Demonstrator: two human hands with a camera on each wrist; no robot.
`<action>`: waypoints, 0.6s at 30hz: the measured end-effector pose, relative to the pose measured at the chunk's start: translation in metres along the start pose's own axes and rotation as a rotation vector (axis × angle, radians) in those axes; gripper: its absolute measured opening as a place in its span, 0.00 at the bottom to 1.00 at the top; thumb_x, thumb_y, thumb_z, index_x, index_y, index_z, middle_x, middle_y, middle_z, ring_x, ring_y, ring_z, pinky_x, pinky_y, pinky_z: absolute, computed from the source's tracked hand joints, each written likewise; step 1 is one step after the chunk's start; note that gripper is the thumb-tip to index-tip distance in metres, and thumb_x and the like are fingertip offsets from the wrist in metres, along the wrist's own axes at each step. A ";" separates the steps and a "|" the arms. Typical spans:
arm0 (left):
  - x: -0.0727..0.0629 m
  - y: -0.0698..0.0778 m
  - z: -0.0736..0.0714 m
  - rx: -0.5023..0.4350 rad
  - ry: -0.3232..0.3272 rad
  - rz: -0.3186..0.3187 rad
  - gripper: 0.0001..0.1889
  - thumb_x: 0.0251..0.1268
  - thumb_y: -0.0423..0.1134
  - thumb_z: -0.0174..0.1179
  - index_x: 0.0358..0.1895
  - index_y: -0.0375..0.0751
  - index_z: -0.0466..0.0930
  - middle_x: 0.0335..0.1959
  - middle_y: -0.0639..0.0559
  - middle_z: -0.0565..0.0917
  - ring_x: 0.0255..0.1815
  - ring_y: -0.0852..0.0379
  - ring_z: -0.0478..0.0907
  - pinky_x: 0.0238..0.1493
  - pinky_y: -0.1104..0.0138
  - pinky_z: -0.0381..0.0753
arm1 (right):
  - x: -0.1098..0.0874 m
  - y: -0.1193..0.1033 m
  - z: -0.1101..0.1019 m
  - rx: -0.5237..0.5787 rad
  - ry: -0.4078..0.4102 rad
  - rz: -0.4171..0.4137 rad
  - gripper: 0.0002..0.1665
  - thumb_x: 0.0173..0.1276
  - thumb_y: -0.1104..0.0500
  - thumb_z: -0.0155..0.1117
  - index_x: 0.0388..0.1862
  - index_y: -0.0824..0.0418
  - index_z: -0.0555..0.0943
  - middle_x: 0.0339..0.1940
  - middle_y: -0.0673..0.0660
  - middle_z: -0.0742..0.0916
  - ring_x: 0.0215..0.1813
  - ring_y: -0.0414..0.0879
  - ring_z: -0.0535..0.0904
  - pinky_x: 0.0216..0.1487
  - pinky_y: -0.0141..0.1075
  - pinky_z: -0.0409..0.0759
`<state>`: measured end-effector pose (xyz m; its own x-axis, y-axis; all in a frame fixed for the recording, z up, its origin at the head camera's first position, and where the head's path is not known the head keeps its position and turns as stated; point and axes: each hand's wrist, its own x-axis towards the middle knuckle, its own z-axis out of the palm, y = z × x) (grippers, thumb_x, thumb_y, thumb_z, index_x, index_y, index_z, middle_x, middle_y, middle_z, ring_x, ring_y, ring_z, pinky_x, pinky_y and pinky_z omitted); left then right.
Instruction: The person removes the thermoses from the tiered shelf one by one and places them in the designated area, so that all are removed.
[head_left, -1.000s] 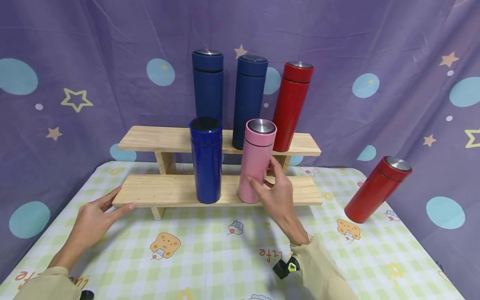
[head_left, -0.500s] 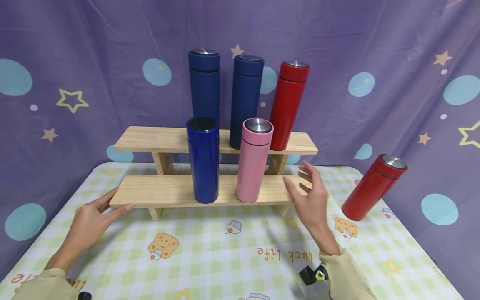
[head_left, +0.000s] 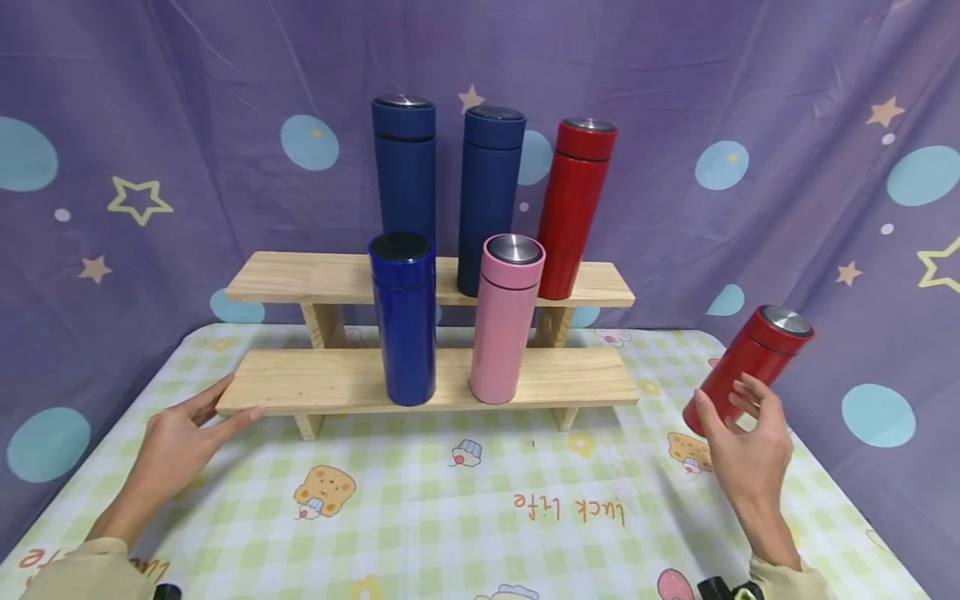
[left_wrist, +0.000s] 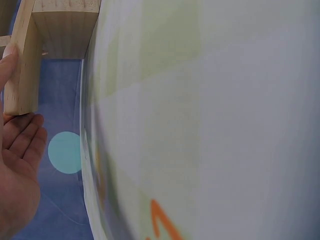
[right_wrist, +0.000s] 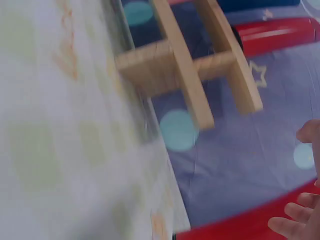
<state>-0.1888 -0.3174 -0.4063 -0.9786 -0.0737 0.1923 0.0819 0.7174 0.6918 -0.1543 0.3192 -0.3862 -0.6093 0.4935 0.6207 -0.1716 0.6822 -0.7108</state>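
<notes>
My left hand (head_left: 180, 437) grips the left end of a two-tier wooden shelf (head_left: 300, 383), thumb along the front edge and fingers at the end. In the left wrist view its fingers curl by the board end (left_wrist: 22, 85). At the right, my right hand (head_left: 750, 458) is at a red thermos bottle (head_left: 757, 350) standing on the table, its thumb and fingers apart in front of the lower body. The right wrist view shows the fingers (right_wrist: 292, 220) spread beside that red bottle. A pink thermos bottle (head_left: 506, 333) and a glossy blue one (head_left: 408, 333) stand on the lower tier.
On the upper tier stand two dark blue bottles (head_left: 405, 175) (head_left: 491, 200) and another red bottle (head_left: 573, 217). A checked cloth (head_left: 420, 517) covers the table, and a purple patterned curtain (head_left: 225, 100) hangs behind it.
My right hand has let go of the pink bottle on the lower tier and moved right to the red bottle on the table. The left hand stays on the shelf end.
</notes>
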 end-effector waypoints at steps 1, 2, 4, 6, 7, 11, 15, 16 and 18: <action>0.000 0.000 0.000 0.000 -0.004 -0.002 0.44 0.72 0.56 0.67 0.81 0.38 0.58 0.71 0.16 0.61 0.64 0.19 0.69 0.28 0.75 0.75 | 0.000 0.004 -0.004 -0.020 0.013 0.012 0.36 0.64 0.60 0.78 0.69 0.68 0.76 0.58 0.62 0.83 0.51 0.30 0.76 0.42 0.14 0.71; 0.000 0.000 0.000 0.000 -0.009 -0.004 0.44 0.72 0.55 0.67 0.81 0.38 0.58 0.71 0.16 0.61 0.64 0.19 0.69 0.27 0.74 0.75 | 0.000 0.008 -0.007 -0.038 0.024 0.025 0.36 0.64 0.59 0.78 0.69 0.68 0.76 0.58 0.62 0.83 0.51 0.30 0.76 0.42 0.13 0.70; 0.000 0.000 0.000 -0.007 -0.019 -0.009 0.44 0.72 0.55 0.66 0.82 0.39 0.57 0.72 0.17 0.60 0.65 0.19 0.68 0.26 0.72 0.74 | 0.002 0.014 -0.012 -0.073 0.034 0.053 0.37 0.65 0.56 0.77 0.70 0.67 0.75 0.59 0.62 0.82 0.51 0.35 0.77 0.41 0.13 0.69; 0.000 0.001 0.000 -0.012 -0.024 -0.010 0.44 0.73 0.55 0.66 0.82 0.40 0.56 0.72 0.17 0.59 0.65 0.18 0.68 0.25 0.69 0.74 | 0.005 0.019 -0.015 -0.096 0.028 0.085 0.39 0.66 0.54 0.76 0.72 0.66 0.73 0.61 0.62 0.80 0.54 0.43 0.79 0.42 0.15 0.68; 0.000 0.001 0.000 -0.014 -0.026 -0.011 0.44 0.73 0.55 0.66 0.82 0.41 0.56 0.73 0.17 0.59 0.65 0.18 0.67 0.25 0.68 0.74 | 0.006 0.022 -0.015 -0.109 0.020 0.103 0.41 0.66 0.52 0.76 0.73 0.66 0.71 0.63 0.62 0.80 0.55 0.48 0.79 0.42 0.16 0.67; 0.000 0.001 -0.001 -0.007 -0.022 -0.018 0.44 0.73 0.56 0.66 0.82 0.41 0.56 0.72 0.17 0.59 0.65 0.19 0.67 0.26 0.70 0.74 | 0.014 0.032 -0.013 -0.127 -0.043 0.180 0.47 0.68 0.48 0.74 0.79 0.62 0.64 0.69 0.64 0.76 0.63 0.60 0.77 0.48 0.28 0.71; -0.001 0.001 -0.001 -0.004 -0.024 -0.024 0.44 0.72 0.56 0.66 0.82 0.41 0.56 0.72 0.17 0.60 0.65 0.19 0.68 0.28 0.73 0.75 | 0.023 0.041 -0.007 -0.114 -0.097 0.228 0.52 0.69 0.47 0.73 0.83 0.60 0.58 0.73 0.65 0.72 0.68 0.62 0.72 0.60 0.51 0.73; 0.000 0.001 -0.001 -0.006 -0.025 -0.024 0.44 0.72 0.56 0.66 0.82 0.41 0.56 0.72 0.17 0.60 0.65 0.19 0.68 0.28 0.74 0.75 | 0.025 0.043 -0.006 -0.106 -0.106 0.232 0.52 0.69 0.47 0.73 0.83 0.60 0.57 0.73 0.66 0.71 0.69 0.63 0.71 0.62 0.57 0.71; -0.001 0.001 -0.001 -0.012 -0.025 -0.020 0.44 0.72 0.56 0.66 0.82 0.41 0.56 0.72 0.17 0.60 0.65 0.19 0.68 0.29 0.75 0.75 | 0.029 0.047 -0.003 -0.090 -0.118 0.244 0.52 0.69 0.48 0.73 0.83 0.61 0.56 0.74 0.67 0.71 0.70 0.65 0.71 0.66 0.63 0.68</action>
<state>-0.1880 -0.3172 -0.4054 -0.9845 -0.0707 0.1606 0.0640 0.7077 0.7036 -0.1774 0.3674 -0.4008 -0.7107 0.5864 0.3886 0.0569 0.5985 -0.7991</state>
